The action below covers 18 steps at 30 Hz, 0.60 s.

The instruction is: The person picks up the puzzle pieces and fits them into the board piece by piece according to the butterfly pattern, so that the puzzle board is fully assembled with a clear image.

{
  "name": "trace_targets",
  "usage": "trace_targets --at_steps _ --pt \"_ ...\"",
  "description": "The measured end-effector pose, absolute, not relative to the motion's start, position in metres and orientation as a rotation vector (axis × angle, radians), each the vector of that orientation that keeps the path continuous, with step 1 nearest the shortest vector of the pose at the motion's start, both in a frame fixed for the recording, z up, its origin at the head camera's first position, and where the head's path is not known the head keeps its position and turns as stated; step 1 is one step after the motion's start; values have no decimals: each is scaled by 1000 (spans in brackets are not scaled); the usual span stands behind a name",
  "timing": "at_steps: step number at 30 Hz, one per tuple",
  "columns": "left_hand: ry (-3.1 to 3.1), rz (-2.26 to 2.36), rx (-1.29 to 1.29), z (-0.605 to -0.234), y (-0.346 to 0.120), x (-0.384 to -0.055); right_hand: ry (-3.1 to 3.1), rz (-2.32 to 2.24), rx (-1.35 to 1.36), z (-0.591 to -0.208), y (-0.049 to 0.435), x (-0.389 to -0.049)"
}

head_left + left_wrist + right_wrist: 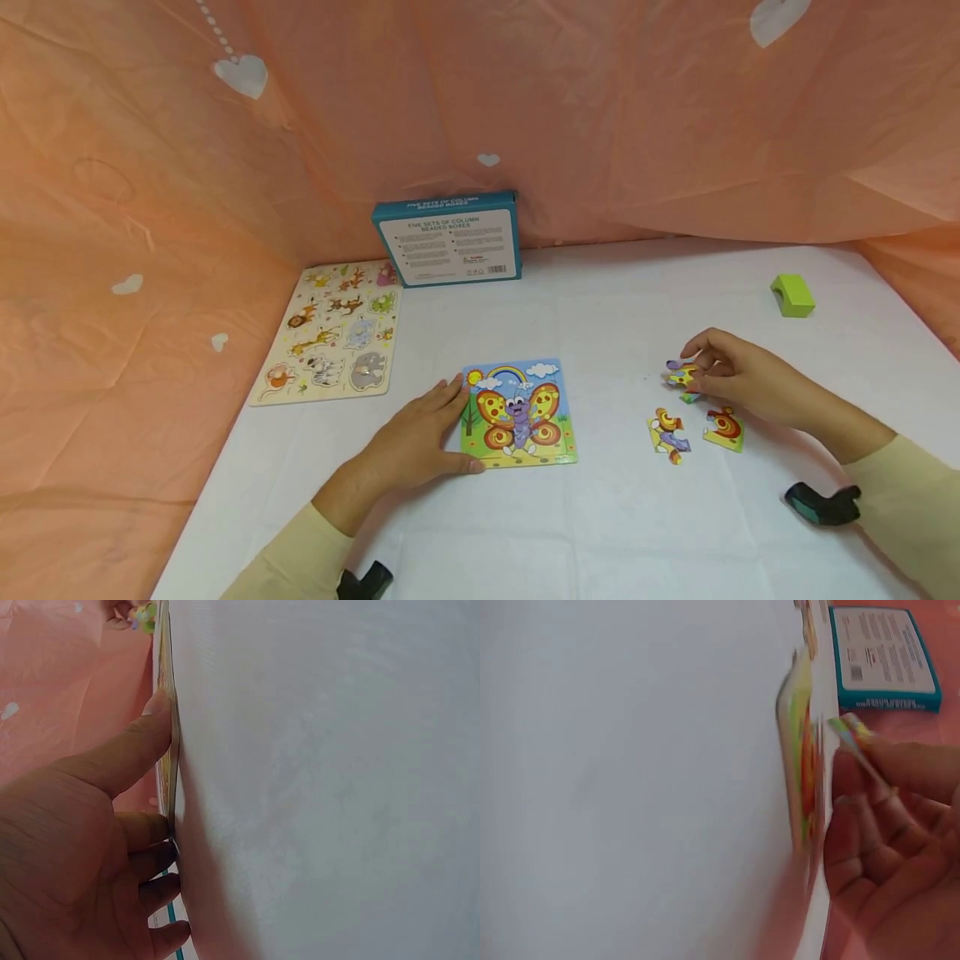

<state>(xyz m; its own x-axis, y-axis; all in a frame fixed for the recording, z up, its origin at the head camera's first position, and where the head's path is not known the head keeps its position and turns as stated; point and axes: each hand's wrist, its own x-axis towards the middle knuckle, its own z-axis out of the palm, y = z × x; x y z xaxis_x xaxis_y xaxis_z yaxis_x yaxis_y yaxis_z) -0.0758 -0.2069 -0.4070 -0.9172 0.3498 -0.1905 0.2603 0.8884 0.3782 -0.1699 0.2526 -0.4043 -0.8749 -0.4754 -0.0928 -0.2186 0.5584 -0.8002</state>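
A square butterfly picture board [519, 421] lies flat on the white table. My left hand [420, 433] rests at its left side, the fingers along that edge and the thumb at the lower left corner. In the left wrist view the thumb [139, 750] touches the board's thin edge. Off to the right, my right hand [738, 379] pinches a jigsaw piece [680, 374] between thumb and fingertips, and the right wrist view shows this piece [853, 733] tilted. Two loose jigsaw pieces, one purple and yellow [668, 437] and one with a red swirl [724, 427], lie nearer me.
An animal peg puzzle [330, 333] lies at the left. Behind it, a teal and white box [453, 242] stands by the orange cloth backdrop [600, 125]. A green arched block [793, 296] sits at the far right.
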Motion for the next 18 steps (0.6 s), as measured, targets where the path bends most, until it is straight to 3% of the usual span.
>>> trace_targets --at_steps 18 --pt "2801 514 449 -410 -207 -77 2319 -1344 -693 -401 169 -164"
